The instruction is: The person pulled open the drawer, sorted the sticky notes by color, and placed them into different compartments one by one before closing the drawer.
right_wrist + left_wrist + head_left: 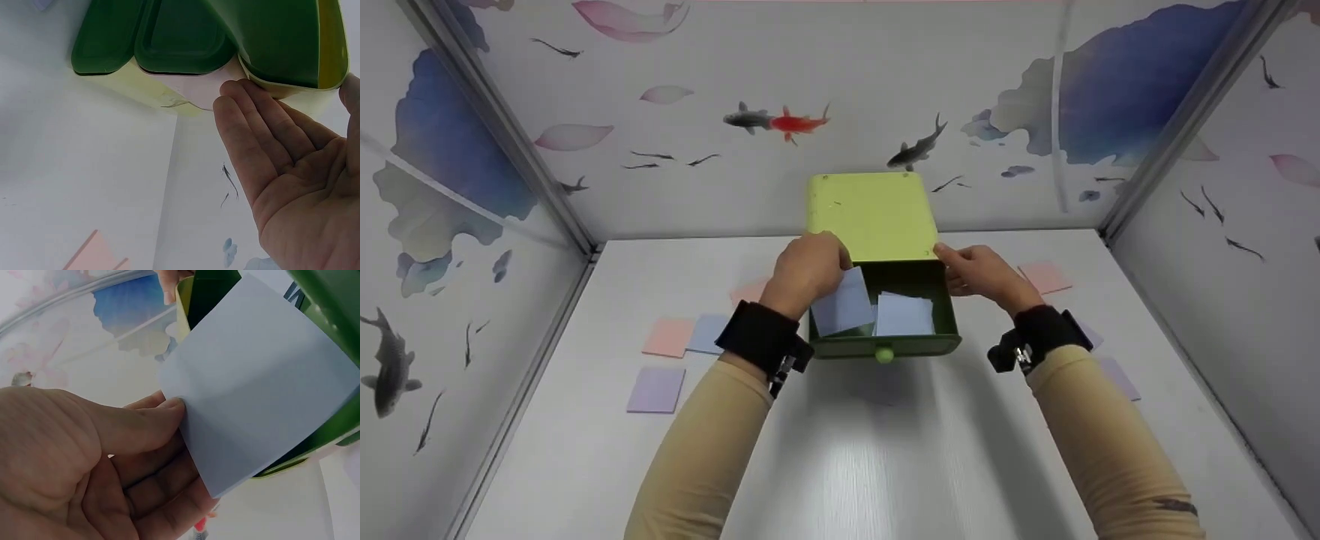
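Note:
A small yellow-green cabinet (874, 217) stands at the back of the table, its green top drawer (840, 348) pulled out toward me. My left hand (810, 270) pinches the edge of a pale blue square note (253, 388) between thumb and fingers. That note hangs tilted over the left part of the drawer. More pale blue notes (905, 315) lie inside on the right. At the cabinet's right front corner is my right hand (986, 276). Its straight fingers (247, 135) touch the side, with the thumb near the top edge.
Left of the cabinet lie pink (669, 337), blue (707, 332) and purple notes (656, 389). On the right are a pink note (1045, 277) and a purple note (1119, 377). Lower green drawers (183, 39) appear closed. Printed walls (697, 202) enclose the table's back and sides.

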Demonstrator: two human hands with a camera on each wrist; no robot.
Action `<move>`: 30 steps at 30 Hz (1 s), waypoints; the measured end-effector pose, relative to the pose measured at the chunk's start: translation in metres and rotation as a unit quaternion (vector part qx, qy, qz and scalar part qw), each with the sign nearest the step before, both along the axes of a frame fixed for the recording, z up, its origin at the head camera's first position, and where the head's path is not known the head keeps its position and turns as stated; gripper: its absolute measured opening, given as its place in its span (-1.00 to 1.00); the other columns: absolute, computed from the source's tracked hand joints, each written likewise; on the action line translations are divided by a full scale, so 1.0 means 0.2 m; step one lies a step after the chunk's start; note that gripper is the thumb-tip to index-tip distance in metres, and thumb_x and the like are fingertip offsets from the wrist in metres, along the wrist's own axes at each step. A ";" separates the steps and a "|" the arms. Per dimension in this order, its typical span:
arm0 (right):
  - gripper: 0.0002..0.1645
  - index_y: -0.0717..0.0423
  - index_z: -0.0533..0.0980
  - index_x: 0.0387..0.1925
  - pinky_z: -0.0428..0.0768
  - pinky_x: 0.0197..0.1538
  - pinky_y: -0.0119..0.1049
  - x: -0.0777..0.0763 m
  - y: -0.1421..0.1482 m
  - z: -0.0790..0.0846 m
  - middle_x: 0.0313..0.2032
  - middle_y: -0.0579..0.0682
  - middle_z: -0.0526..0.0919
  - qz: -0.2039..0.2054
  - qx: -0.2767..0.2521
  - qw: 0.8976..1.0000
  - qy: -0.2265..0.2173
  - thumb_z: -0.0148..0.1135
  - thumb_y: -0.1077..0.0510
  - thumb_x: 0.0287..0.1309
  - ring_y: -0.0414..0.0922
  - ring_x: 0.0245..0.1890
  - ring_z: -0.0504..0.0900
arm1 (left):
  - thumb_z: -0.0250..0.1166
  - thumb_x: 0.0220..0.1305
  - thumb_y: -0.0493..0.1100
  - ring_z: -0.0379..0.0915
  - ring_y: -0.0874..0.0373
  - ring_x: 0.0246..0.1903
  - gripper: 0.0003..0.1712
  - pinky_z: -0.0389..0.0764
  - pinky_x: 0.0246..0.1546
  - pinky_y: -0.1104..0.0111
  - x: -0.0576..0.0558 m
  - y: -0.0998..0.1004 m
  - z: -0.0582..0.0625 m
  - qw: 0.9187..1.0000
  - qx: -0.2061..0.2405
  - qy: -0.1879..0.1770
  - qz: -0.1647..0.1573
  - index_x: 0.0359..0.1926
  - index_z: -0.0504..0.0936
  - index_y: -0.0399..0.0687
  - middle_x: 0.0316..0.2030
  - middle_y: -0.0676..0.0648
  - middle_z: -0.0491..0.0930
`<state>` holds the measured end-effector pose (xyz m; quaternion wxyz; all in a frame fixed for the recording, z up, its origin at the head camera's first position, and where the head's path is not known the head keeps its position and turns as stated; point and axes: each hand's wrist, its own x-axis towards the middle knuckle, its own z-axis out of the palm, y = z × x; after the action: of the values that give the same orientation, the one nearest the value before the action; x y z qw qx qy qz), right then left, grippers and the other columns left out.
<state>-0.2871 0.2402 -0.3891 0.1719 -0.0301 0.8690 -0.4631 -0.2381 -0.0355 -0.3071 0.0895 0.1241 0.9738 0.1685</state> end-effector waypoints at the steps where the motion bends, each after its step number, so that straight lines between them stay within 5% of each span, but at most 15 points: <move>1: -0.05 0.36 0.43 0.19 0.59 0.12 -0.07 0.00 0.00 0.00 0.04 0.32 0.63 -0.002 -0.001 1.000 -0.001 -0.10 -0.44 0.30 -0.02 -0.04 0.70 | 0.09 0.36 -0.33 0.56 -0.02 0.08 -0.62 0.58 0.04 0.21 -0.01 0.01 -0.01 1.000 -0.005 -0.002 -0.003 0.05 0.70 0.03 0.07 -0.01 0.66; 11: -0.05 0.37 0.43 0.18 0.59 0.12 -0.06 0.00 -0.01 -0.01 0.04 0.32 0.63 0.003 -0.010 1.000 -0.002 -0.11 -0.43 0.31 -0.02 -0.04 0.70 | 0.14 0.32 -0.34 0.53 -0.02 0.10 -0.65 0.54 0.10 0.21 -0.08 0.04 -0.12 0.998 -0.047 -0.042 -0.024 -0.04 0.74 0.07 0.06 -0.01 0.66; 24: -0.08 0.36 0.48 0.13 0.61 0.08 -0.06 -0.01 -0.01 -0.01 0.00 0.31 0.65 0.000 -0.011 1.000 0.005 -0.11 -0.43 0.32 -0.02 -0.09 0.72 | 0.27 0.24 -0.33 0.60 0.00 -0.05 -0.76 0.60 -0.02 0.19 -0.10 0.06 -0.23 0.999 -0.033 0.016 -0.037 -0.15 0.78 -0.01 -0.07 -0.05 0.72; 30: -0.16 0.42 0.42 0.19 0.56 0.15 0.00 0.02 -0.02 0.03 0.05 0.38 0.61 -0.004 -0.034 0.999 -0.009 -0.13 -0.29 0.41 0.04 -0.03 0.70 | 0.29 0.22 -0.33 0.60 -0.02 -0.03 -0.77 0.61 -0.02 0.21 -0.10 0.05 -0.23 0.999 -0.015 0.008 -0.045 -0.13 0.76 -0.07 -0.06 -0.07 0.71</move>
<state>-0.2831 0.2369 -0.3839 0.1771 -0.0285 0.8512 -0.4933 -0.2571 -0.0264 -0.3525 0.0907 0.1673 0.9704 0.1487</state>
